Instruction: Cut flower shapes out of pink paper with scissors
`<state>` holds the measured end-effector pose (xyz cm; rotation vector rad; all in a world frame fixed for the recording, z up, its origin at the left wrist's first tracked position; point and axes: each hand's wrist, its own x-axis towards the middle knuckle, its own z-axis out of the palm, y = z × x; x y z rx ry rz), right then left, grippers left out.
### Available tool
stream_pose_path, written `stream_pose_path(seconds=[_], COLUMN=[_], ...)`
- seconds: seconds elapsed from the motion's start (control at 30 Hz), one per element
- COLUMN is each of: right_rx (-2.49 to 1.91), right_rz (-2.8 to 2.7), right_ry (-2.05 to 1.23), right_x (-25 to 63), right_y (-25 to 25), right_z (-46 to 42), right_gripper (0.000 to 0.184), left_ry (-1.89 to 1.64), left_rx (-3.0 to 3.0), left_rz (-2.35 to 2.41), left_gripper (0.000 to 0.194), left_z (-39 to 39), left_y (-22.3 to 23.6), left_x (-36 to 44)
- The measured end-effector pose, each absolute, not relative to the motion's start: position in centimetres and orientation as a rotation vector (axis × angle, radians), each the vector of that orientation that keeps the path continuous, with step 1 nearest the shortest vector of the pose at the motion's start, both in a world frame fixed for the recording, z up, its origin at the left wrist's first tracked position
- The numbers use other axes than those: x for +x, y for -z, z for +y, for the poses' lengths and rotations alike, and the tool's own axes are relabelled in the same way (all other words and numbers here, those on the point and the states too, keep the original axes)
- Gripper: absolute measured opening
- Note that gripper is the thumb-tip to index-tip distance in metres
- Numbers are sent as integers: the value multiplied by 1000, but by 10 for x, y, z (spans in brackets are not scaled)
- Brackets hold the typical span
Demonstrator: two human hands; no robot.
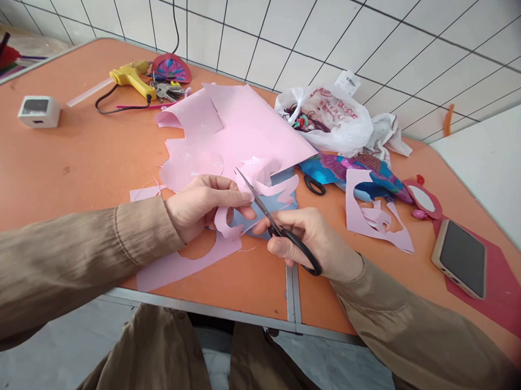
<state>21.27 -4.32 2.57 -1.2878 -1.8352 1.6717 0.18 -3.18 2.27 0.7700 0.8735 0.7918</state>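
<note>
My left hand (205,205) pinches a piece of pink sheet (229,225), with a narrow curved strip of it hanging below the fingers. My right hand (310,239) is closed round black-handled scissors (262,202), whose blades point up and left beside the left fingertips. Whether the blades touch the pink piece I cannot tell. Beyond both hands lies a large pink sheet (247,121), partly curled at its left. Pink scraps rest on a blue-grey piece (282,199) under the hands. Nearer me is a pink offcut (191,267) with a round cutout.
On the orange table (91,168) are a yellow glue gun (135,79) with keys beside it, a white cube device (39,112), a plastic bag (330,117), a phone (460,258) on red sheet, and another pink offcut (358,212). A second black handle (314,185) shows near blue shiny material.
</note>
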Motion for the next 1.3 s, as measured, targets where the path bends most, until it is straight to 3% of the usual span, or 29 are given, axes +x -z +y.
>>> stream_pose_path(seconds=[0.4,1.3], right_rx=[-1297,-1231], right_rz=[-1827,-1775], right_ry=[-1680,-1812], right_x=[212,232], right_y=[-29,-27], right_z=[-45,-38], right_gripper=[56,47], left_ry=[-762,-866], left_rx=[789,763], left_rz=[885,901], left_gripper=[14,15], left_z=[-32,-26], left_y=[-19,-21], left_x=[0,-1])
